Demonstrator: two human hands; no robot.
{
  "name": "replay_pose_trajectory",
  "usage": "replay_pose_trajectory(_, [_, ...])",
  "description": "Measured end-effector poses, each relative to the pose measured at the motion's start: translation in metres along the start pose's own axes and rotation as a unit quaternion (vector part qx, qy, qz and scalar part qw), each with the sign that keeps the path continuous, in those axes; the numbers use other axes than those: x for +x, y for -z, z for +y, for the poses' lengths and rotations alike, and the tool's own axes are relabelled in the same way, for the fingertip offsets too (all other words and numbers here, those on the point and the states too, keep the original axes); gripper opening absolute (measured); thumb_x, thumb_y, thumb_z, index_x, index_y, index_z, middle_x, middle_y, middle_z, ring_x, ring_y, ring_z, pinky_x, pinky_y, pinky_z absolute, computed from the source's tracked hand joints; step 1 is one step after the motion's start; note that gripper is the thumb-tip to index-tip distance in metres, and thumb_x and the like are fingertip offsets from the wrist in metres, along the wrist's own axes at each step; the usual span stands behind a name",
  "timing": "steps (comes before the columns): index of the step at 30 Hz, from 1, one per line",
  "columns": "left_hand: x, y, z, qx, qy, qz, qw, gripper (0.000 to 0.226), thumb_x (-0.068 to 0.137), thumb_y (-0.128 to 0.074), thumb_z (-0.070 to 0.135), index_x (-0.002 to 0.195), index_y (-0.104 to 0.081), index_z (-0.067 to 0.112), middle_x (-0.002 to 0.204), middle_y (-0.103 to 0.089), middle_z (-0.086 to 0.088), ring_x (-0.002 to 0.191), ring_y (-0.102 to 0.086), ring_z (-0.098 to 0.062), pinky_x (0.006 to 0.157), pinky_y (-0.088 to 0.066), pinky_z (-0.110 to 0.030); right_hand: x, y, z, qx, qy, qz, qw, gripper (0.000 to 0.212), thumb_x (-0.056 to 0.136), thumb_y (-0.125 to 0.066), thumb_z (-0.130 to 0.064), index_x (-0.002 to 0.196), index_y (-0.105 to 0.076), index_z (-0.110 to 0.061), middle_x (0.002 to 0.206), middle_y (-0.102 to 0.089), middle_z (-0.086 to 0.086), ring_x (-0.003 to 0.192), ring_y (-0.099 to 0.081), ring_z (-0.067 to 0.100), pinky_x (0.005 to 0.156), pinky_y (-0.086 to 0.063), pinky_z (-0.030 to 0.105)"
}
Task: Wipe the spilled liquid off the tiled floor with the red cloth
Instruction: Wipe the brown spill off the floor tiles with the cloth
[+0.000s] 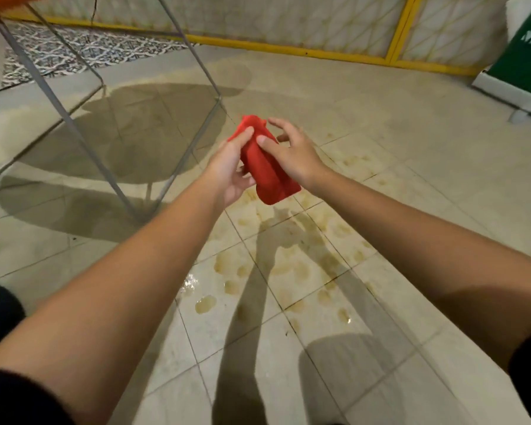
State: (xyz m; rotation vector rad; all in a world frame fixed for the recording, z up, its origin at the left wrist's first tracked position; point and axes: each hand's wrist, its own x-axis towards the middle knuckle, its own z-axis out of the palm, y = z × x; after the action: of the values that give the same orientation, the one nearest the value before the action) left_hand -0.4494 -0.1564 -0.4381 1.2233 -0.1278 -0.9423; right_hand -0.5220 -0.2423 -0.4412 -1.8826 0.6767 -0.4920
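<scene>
Cloth: a soft, bunched red cloth (265,167) is held in the air between both hands, well above the floor; its rounded lower end hangs below the palms.
Left hand: the left hand (229,167) is wrapped round the cloth's left side, with the fingers curled onto the fabric and one fingertip laid near the top.
Right hand: the right hand (292,154) is set against the cloth's right side. The thumb is pressed on the fabric and the other fingers are spread and half bent past its edge; their contact with the cloth cannot be told.
Spill: yellowish-brown spilled liquid (288,265) is scattered in drops and small puddles below and nearer than the hands.
Floor: the spill is carried on a glossy beige tiled floor (411,179), and arm shadows are cast across it.
Surroundings: a grey metal wire frame (74,130) is seen at left, a black-and-white patterned rug (74,50) behind it, and a yellow-edged panel (319,53) along the back.
</scene>
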Motion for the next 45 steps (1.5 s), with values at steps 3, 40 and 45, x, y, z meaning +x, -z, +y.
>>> replay_pose_trajectory(3, [-0.014, -0.003, -0.029, -0.016, 0.04, 0.003, 0.999, 0.019, 0.091, -0.05, 0.034, 0.093, -0.06, 0.017, 0.091, -0.058, -0.002, 0.09, -0.057, -0.021, 0.074, -0.054, -0.034, -0.032, -0.004, 0.022, 0.071, -0.005, -0.042, 0.997, 0.053, 0.088, -0.056, -0.029, 0.135, -0.034, -0.021, 0.118, -0.048, 0.001, 0.105, -0.051, 0.012, 0.085, -0.043, 0.014])
replay_pose_trajectory(40, [-0.063, 0.154, -0.225, 0.48, -0.012, 0.117, 0.869, 0.024, 0.093, -0.045, 0.017, 0.111, -0.06, 0.017, 0.119, -0.056, -0.002, 0.098, -0.047, -0.009, 0.084, -0.036, -0.022, -0.204, -0.037, 0.266, -0.495, 0.019, -0.16, 0.854, 0.067, 0.077, -0.067, -0.015, 0.136, -0.035, -0.015, 0.137, -0.037, 0.02, 0.114, -0.048, 0.034, 0.096, -0.042, 0.049])
replay_pose_trajectory(45, [-0.064, 0.155, -0.228, 0.47, -0.008, 0.115, 0.875, 0.023, 0.093, -0.046, 0.018, 0.11, -0.06, 0.015, 0.118, -0.056, -0.002, 0.097, -0.048, -0.009, 0.084, -0.035, -0.022, -0.229, -0.013, 0.274, -0.469, -0.127, -0.055, 0.872, 0.055, 0.089, -0.052, -0.02, 0.139, -0.031, -0.013, 0.143, -0.029, 0.023, 0.125, -0.036, 0.04, 0.105, -0.029, 0.056])
